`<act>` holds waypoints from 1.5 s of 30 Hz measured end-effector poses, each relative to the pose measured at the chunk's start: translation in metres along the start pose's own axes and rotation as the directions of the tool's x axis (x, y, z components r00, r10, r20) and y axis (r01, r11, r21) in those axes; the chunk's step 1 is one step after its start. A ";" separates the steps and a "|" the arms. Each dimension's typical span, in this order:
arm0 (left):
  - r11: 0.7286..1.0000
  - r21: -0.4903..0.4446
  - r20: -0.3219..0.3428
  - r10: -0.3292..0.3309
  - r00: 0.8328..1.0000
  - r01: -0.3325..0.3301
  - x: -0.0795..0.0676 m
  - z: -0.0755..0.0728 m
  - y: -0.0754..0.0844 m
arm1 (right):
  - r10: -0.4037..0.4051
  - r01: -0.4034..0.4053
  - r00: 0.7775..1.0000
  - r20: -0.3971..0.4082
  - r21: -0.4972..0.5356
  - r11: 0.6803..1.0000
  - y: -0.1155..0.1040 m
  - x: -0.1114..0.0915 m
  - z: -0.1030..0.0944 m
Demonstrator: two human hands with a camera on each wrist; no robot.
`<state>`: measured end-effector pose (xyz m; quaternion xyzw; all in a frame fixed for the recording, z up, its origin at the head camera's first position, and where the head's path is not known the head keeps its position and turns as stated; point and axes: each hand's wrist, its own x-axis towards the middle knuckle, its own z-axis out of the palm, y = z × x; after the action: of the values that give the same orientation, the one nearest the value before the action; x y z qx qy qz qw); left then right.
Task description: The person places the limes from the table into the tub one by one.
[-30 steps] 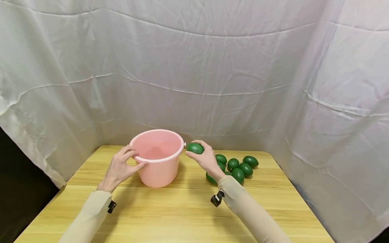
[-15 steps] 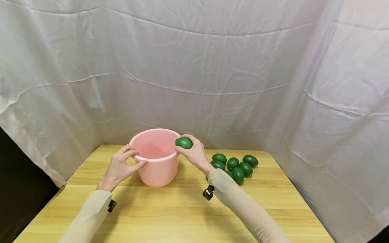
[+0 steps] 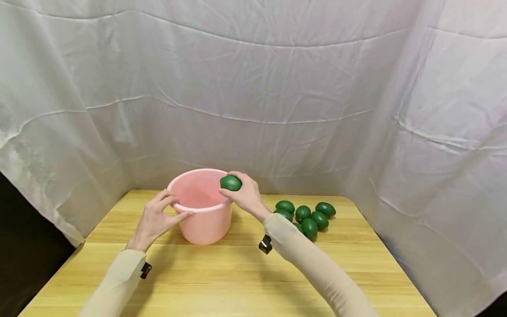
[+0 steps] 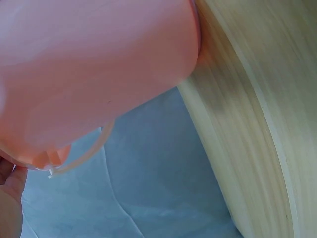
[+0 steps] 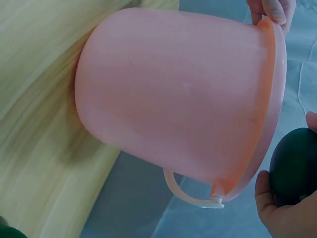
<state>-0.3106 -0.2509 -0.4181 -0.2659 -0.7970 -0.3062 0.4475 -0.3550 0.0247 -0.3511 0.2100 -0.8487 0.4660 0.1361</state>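
Observation:
A pink plastic bucket (image 3: pixel 206 226) stands upright on the table. My left hand (image 3: pixel 152 218) grips its near-left rim, thumb outside and fingers over the edge. In the left wrist view, part of that hand (image 4: pixel 11 193) shows at the bucket's rim. My right hand (image 3: pixel 247 193) holds a smooth, dark green oval fruit (image 3: pixel 230 183) between thumb and fingers, over the right side of the bucket's opening. The right wrist view shows this fruit (image 5: pixel 294 166) beside the rim. The bucket's floor is hidden.
Several more green fruits (image 3: pixel 310 229) lie clustered on the wooden table (image 3: pixel 222 277), right of the bucket. The bucket's handle (image 5: pixel 185 196) hangs on its far side. A pale cloth curtain (image 3: pixel 253 88) encloses the back and sides.
My right hand has carried the green fruit leftward and slightly up, from beside the bucket to over its right rim. The left hand and bucket have stayed in place.

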 end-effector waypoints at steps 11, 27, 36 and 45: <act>1.000 0.011 0.034 -0.027 0.999 0.027 0.000 -0.003 0.002 | -0.041 0.042 0.998 0.050 -0.016 0.999 -0.004 0.007 0.011; 0.999 0.026 0.026 -0.023 0.999 0.022 0.001 -0.003 0.003 | -0.106 0.106 0.990 0.097 0.005 0.994 0.000 0.017 0.022; 0.999 0.023 0.033 -0.026 0.999 0.026 0.001 -0.003 0.005 | -0.186 0.198 0.970 0.154 -0.069 0.978 0.002 0.021 0.029; 0.999 0.017 0.039 -0.034 0.999 0.034 0.001 -0.004 0.005 | -0.200 0.216 0.967 0.155 -0.097 0.971 -0.001 0.025 0.030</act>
<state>-0.3057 -0.2503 -0.4141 -0.2545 -0.8126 -0.3018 0.4287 -0.3778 -0.0065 -0.3556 0.3230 -0.8546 0.3837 0.1343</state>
